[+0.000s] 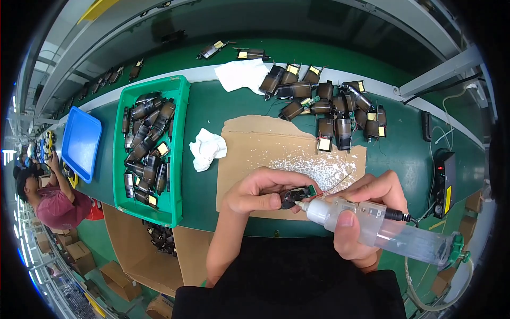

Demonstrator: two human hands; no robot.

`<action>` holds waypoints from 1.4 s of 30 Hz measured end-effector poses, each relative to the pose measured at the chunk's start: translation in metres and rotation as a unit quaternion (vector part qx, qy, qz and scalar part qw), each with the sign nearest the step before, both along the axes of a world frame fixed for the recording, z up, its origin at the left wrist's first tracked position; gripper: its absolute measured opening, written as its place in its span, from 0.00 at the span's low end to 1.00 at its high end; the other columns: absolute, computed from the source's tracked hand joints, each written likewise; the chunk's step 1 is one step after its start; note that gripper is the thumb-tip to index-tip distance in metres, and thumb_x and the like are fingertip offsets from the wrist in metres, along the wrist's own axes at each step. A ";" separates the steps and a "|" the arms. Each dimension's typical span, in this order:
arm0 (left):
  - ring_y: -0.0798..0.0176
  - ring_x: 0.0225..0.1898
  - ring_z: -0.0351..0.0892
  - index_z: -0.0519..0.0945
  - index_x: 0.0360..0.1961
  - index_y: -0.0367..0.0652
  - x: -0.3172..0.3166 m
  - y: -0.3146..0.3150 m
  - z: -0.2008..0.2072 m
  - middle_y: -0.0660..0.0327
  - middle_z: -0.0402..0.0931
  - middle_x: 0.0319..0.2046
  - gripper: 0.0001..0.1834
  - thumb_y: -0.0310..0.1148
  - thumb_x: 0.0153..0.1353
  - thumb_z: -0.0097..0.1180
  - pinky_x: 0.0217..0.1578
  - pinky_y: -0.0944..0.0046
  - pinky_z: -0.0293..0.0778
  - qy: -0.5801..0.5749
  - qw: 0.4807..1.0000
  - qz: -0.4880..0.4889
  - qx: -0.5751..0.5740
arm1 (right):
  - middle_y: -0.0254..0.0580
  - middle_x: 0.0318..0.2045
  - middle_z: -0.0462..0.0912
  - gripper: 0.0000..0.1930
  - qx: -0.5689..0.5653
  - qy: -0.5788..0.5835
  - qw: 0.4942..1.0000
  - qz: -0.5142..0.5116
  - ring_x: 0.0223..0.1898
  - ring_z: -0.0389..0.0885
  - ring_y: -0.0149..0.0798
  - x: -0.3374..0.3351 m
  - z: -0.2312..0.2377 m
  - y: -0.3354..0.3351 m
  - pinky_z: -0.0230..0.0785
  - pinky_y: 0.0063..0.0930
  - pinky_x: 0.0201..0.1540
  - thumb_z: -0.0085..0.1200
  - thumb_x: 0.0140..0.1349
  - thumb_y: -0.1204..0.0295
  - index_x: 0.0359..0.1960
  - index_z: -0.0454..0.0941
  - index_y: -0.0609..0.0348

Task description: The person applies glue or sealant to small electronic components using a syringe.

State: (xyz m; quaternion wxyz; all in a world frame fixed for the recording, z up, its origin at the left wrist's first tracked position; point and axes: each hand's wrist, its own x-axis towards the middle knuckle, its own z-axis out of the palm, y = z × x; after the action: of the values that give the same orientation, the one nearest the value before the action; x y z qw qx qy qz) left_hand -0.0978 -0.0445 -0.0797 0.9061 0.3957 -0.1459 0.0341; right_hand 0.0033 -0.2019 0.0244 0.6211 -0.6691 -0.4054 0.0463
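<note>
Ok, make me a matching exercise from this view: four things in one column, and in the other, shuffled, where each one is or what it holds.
Column one:
1. Clear-barrelled tool
2. Green crate
3. Blue tray
4. Small dark part

Column two:
A. Held in the left hand
B. On the bench, to the left of the crate
C. Held in the right hand
D. Holds a pile of dark brown units

Right pairs: 1-C, 2-D, 3-B, 4-A.
</note>
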 end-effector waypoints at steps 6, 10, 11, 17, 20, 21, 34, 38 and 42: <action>0.63 0.37 0.73 0.66 0.56 0.22 0.000 0.001 -0.001 0.49 0.74 0.44 0.31 0.39 0.61 0.52 0.37 0.65 0.70 -0.013 1.000 0.008 0.005 | 0.42 0.19 0.81 0.16 -0.003 0.007 1.000 0.001 0.19 0.80 0.26 -0.001 0.000 0.002 0.70 0.17 0.23 0.64 0.47 0.69 0.29 0.68 0.63; 0.62 0.36 0.74 0.66 0.56 0.21 -0.001 0.000 -0.001 0.47 0.74 0.44 0.31 0.40 0.62 0.51 0.37 0.64 0.70 -0.017 1.000 0.010 0.012 | 0.42 0.18 0.81 0.16 0.012 0.023 1.000 0.003 0.19 0.79 0.26 -0.002 -0.001 0.003 0.69 0.16 0.22 0.64 0.47 0.69 0.29 0.68 0.63; 0.62 0.36 0.74 0.66 0.56 0.21 -0.001 0.001 -0.001 0.47 0.74 0.44 0.31 0.40 0.62 0.51 0.37 0.64 0.70 -0.016 1.000 0.011 0.012 | 0.42 0.18 0.81 0.16 0.012 0.023 1.000 0.004 0.19 0.79 0.26 -0.002 -0.001 0.003 0.69 0.16 0.22 0.64 0.47 0.69 0.29 0.68 0.63; 0.61 0.37 0.75 0.67 0.55 0.21 -0.002 0.002 0.000 0.46 0.75 0.44 0.31 0.41 0.62 0.50 0.37 0.63 0.71 -0.022 1.000 0.009 0.008 | 0.42 0.18 0.81 0.15 0.017 0.012 1.000 0.006 0.19 0.79 0.25 -0.002 0.000 0.005 0.69 0.15 0.22 0.64 0.48 0.70 0.28 0.68 0.63; 0.60 0.38 0.75 0.67 0.55 0.21 -0.002 0.002 -0.001 0.46 0.74 0.44 0.31 0.41 0.62 0.50 0.38 0.62 0.72 -0.022 1.000 0.010 0.010 | 0.42 0.18 0.81 0.15 0.030 0.025 0.999 0.010 0.19 0.78 0.25 -0.002 -0.002 0.006 0.68 0.15 0.22 0.64 0.48 0.71 0.28 0.68 0.64; 0.60 0.38 0.75 0.67 0.55 0.21 -0.002 0.003 -0.001 0.45 0.74 0.44 0.31 0.41 0.62 0.51 0.38 0.62 0.72 -0.023 1.000 0.007 0.008 | 0.42 0.19 0.81 0.15 0.033 0.030 0.999 0.012 0.19 0.78 0.25 -0.002 -0.002 0.006 0.68 0.15 0.22 0.63 0.48 0.71 0.28 0.68 0.64; 0.60 0.40 0.74 0.66 0.56 0.22 -0.004 0.005 -0.003 0.45 0.73 0.46 0.31 0.42 0.63 0.51 0.41 0.62 0.71 -0.032 0.999 -0.002 -0.020 | 0.47 0.22 0.82 0.18 0.048 0.025 0.998 0.032 0.24 0.79 0.29 -0.003 0.000 -0.001 0.71 0.17 0.26 0.63 0.47 0.72 0.33 0.66 0.66; 0.62 0.42 0.73 0.66 0.57 0.25 -0.018 0.010 0.006 0.48 0.73 0.46 0.29 0.41 0.65 0.50 0.43 0.63 0.70 0.001 0.999 0.027 -0.027 | 0.48 0.23 0.82 0.19 0.189 0.086 0.978 0.011 0.25 0.80 0.31 -0.008 -0.011 -0.003 0.72 0.18 0.27 0.63 0.47 0.72 0.34 0.66 0.66; 0.64 0.43 0.72 0.69 0.57 0.34 -0.066 0.045 0.039 0.57 0.71 0.47 0.22 0.30 0.62 0.53 0.46 0.65 0.68 0.218 0.837 0.333 0.375 | 0.42 0.23 0.81 0.17 0.080 0.086 0.993 0.011 0.24 0.79 0.31 0.012 -0.044 -0.019 0.72 0.21 0.28 0.65 0.48 0.72 0.35 0.69 0.63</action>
State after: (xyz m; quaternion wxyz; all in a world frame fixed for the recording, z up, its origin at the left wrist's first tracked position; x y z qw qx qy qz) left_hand -0.1635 0.0010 -0.0411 0.6309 0.7269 0.1946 0.1889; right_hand 0.0153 -0.2207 -0.0200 0.7047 -0.6064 -0.3599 0.0782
